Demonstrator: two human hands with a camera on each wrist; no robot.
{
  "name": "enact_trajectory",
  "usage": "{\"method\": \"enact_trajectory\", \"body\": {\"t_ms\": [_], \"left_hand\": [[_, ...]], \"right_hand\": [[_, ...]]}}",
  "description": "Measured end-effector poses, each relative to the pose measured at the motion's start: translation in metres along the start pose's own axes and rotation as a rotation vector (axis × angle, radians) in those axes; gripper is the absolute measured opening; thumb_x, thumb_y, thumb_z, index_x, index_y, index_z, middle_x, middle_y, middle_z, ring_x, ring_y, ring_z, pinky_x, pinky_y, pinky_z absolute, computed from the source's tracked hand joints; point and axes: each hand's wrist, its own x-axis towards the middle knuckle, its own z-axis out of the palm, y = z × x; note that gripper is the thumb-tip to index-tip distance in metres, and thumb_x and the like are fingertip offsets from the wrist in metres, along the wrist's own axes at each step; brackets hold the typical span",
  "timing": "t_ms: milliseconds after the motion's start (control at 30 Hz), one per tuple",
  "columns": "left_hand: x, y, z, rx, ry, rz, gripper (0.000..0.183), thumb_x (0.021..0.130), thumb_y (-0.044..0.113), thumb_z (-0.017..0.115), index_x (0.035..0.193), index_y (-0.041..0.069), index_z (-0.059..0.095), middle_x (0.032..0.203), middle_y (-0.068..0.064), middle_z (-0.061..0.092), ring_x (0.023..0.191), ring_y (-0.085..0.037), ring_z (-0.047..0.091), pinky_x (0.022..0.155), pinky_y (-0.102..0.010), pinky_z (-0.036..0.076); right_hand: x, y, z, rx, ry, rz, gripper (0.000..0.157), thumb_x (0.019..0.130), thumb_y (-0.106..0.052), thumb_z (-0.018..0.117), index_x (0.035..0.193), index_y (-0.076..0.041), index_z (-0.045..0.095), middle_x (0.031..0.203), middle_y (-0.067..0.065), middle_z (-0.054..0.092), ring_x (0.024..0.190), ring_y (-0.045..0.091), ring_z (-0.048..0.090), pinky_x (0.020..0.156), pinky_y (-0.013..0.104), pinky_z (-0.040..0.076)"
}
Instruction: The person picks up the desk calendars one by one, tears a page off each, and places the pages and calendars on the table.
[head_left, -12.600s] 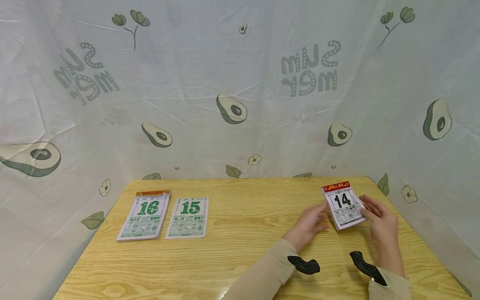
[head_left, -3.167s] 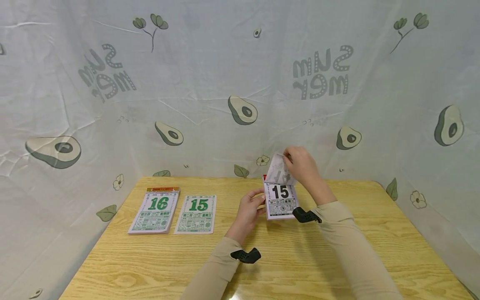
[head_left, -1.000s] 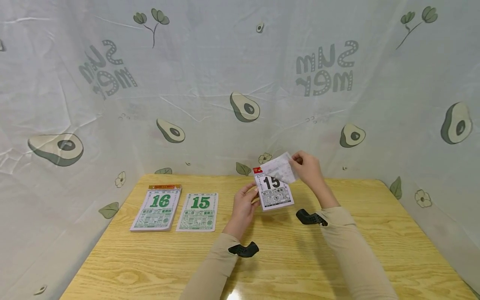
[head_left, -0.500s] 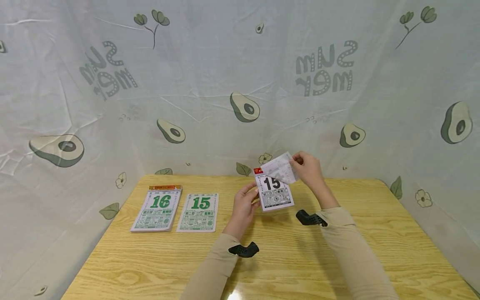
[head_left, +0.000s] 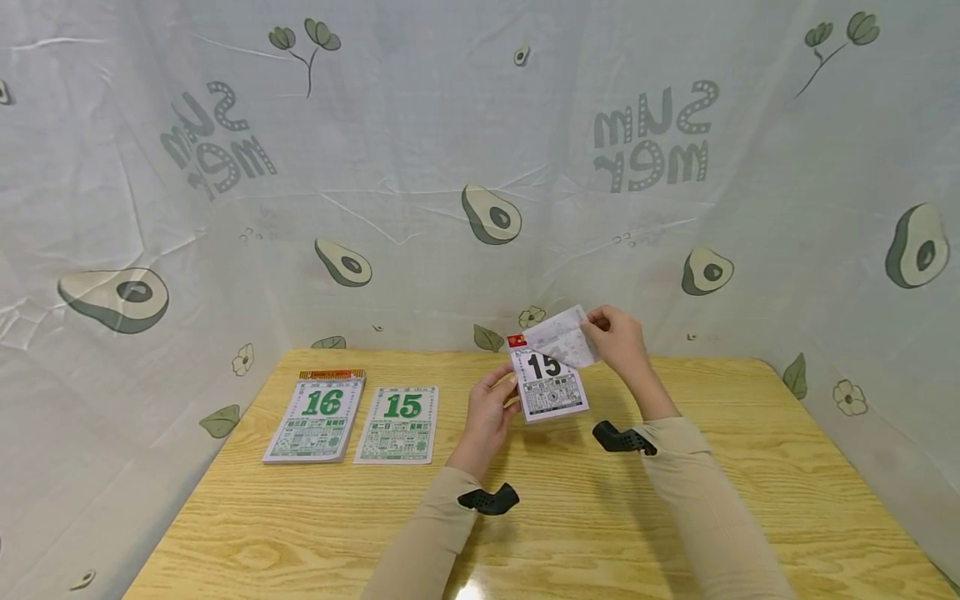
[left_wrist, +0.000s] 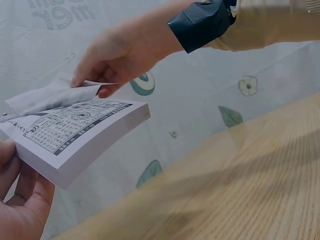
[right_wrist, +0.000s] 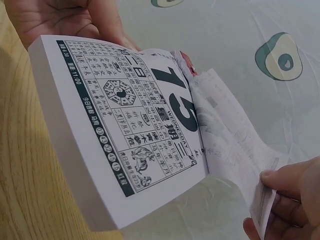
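A thick tear-off calendar (head_left: 552, 392) with a red header is held tilted above the table, its page showing a black 15. My left hand (head_left: 491, 406) grips the pad by its left edge, thumb on top and fingers beneath, as the left wrist view shows. The top page (head_left: 561, 335) is folded up and across to the right, its pale back facing me. My right hand (head_left: 615, 337) pinches that page's free corner between thumb and fingers. In the right wrist view the lifted page (right_wrist: 235, 135) still meets the pad near the red header.
On the wooden table (head_left: 315, 533) at left lies another calendar pad (head_left: 313, 421) showing a green 16. Beside it rests a loose sheet (head_left: 396, 425) with a green 15. A printed white cloth (head_left: 420, 150) hangs behind the table.
The calendar showing 14 came from the right to the middle, and its top page was lifted, uncovering 15. Over the last second, hands and page have hardly moved.
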Motion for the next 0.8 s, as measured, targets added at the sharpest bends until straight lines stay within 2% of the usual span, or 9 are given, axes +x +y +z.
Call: {"method": "enact_trajectory", "body": {"t_ms": [300, 433, 533, 667, 800], "left_hand": [[0.004, 0.000, -0.002, -0.013, 0.019, -0.005, 0.028, 0.096, 0.003, 0.055, 0.124, 0.001, 0.060, 0.099, -0.001, 0.067, 0.082, -0.012, 0.062, 0.069, -0.025, 0.052], [0.005, 0.005, -0.007, -0.080, 0.035, -0.022, 0.028, 0.097, 0.003, 0.054, 0.125, 0.003, 0.059, 0.102, -0.002, 0.067, 0.086, -0.013, 0.062, 0.072, -0.027, 0.052], [0.008, 0.011, -0.015, -0.141, 0.071, -0.017, 0.028, 0.098, 0.004, 0.054, 0.125, 0.005, 0.060, 0.105, -0.003, 0.067, 0.089, -0.014, 0.062, 0.074, -0.028, 0.052], [0.011, 0.018, -0.022, -0.145, 0.095, 0.007, 0.030, 0.098, 0.005, 0.054, 0.127, 0.005, 0.060, 0.107, -0.003, 0.067, 0.091, -0.015, 0.061, 0.076, -0.029, 0.052], [0.012, 0.020, -0.022, -0.127, 0.084, 0.010, 0.031, 0.098, 0.004, 0.053, 0.128, 0.004, 0.059, 0.104, -0.002, 0.066, 0.090, -0.014, 0.061, 0.076, -0.028, 0.053]], "right_hand": [[-0.001, 0.002, 0.001, 0.045, -0.009, 0.043, 0.024, 0.097, -0.021, 0.059, 0.105, 0.001, 0.064, 0.096, 0.019, 0.064, 0.082, 0.027, 0.057, 0.066, 0.028, 0.044], [-0.001, 0.008, -0.004, 0.092, 0.014, 0.102, 0.027, 0.099, -0.021, 0.056, 0.110, 0.003, 0.061, 0.099, 0.018, 0.061, 0.084, 0.027, 0.058, 0.069, 0.029, 0.048], [-0.001, 0.015, -0.009, 0.136, 0.040, 0.151, 0.028, 0.100, -0.019, 0.053, 0.114, 0.004, 0.059, 0.102, 0.018, 0.059, 0.086, 0.028, 0.059, 0.068, 0.025, 0.049], [-0.001, 0.019, -0.015, 0.149, 0.063, 0.172, 0.028, 0.101, -0.019, 0.052, 0.115, 0.004, 0.058, 0.103, 0.017, 0.058, 0.086, 0.024, 0.054, 0.063, 0.018, 0.044], [-0.002, 0.020, -0.018, 0.139, 0.083, 0.174, 0.027, 0.100, -0.020, 0.053, 0.113, 0.003, 0.060, 0.102, 0.016, 0.058, 0.084, 0.021, 0.050, 0.062, 0.018, 0.041]]}}
